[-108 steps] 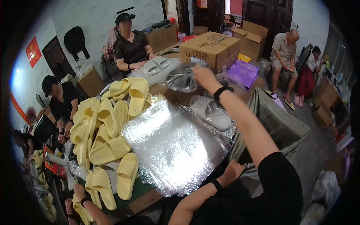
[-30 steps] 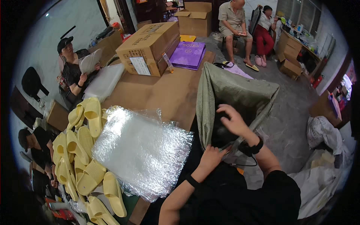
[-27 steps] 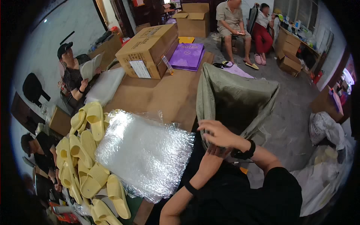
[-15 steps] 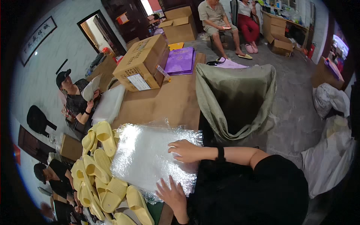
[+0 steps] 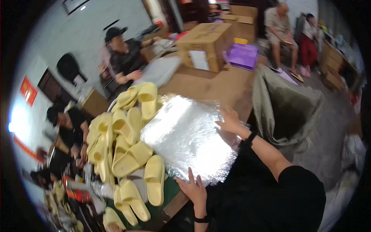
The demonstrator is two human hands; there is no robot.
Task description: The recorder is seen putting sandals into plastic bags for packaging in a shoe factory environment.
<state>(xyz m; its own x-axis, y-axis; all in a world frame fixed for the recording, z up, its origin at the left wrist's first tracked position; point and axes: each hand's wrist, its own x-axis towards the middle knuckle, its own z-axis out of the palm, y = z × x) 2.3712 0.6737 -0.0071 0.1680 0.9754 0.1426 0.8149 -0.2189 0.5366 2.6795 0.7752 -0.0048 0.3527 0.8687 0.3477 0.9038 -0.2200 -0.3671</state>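
A stack of clear, shiny plastic bags or sheets [image 5: 185, 131] lies flat on the table in front of me, glaring with reflected light. My right hand [image 5: 230, 121] rests at its far right edge, fingers stretched out and slightly blurred. At the near edge is my left hand [image 5: 194, 191], fingers spread, with the fingertips at the plastic's border. Neither hand grips anything that I can see. Left of the plastic, a heap of pale yellow slippers [image 5: 131, 158] covers the table, some paired and some overlapping.
Farther along the table [image 5: 216, 87] stand a cardboard box [image 5: 205, 46], purple packages [image 5: 243, 57] and more clear plastic [image 5: 160, 71]. An open grey-green sack [image 5: 266, 112] stands at the table's right side. Co-workers [image 5: 125, 58] sit along the left; two people sit at the back right.
The view has swung left, so the scene sits farther right and more slippers show. Both hands stay by the plastic; my right hand is now at its far right edge.
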